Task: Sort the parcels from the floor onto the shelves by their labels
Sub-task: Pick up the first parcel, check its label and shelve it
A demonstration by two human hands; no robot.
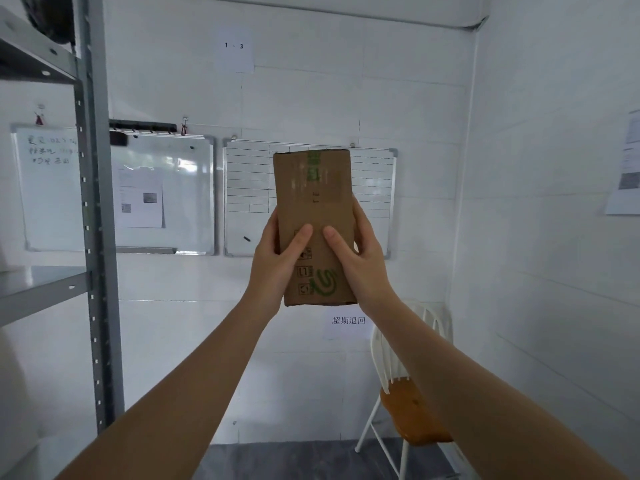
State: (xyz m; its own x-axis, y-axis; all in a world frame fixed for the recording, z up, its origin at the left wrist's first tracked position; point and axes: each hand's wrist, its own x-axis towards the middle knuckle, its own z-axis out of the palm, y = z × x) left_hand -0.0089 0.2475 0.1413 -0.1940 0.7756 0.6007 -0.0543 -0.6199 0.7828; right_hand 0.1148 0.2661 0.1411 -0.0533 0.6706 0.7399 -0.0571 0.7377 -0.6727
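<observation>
White tiled wall (pixel 311 98) with two whiteboards (pixel 166 195) backs a grey metal shelf (pixel 93 202) at left, while the upright cardboard parcel (pixel 313 202) is held mid-air, left hand (pixel 277 268) and right hand (pixel 363 265) closed around its lower sides.

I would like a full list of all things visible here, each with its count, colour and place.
cardboard parcel: one, brown with green print, held up at centre
whiteboards: three, white, on the back wall
metal shelf rack: one, grey, at left
chair: one, white frame with orange seat, lower right
paper sign "1 - 3": one, white, high on the wall
paper sign with Chinese text: one, white, below the parcel
paper sheet: one, white, right wall
left hand: one, grip on the parcel's left side
right hand: one, grip on its right side
</observation>
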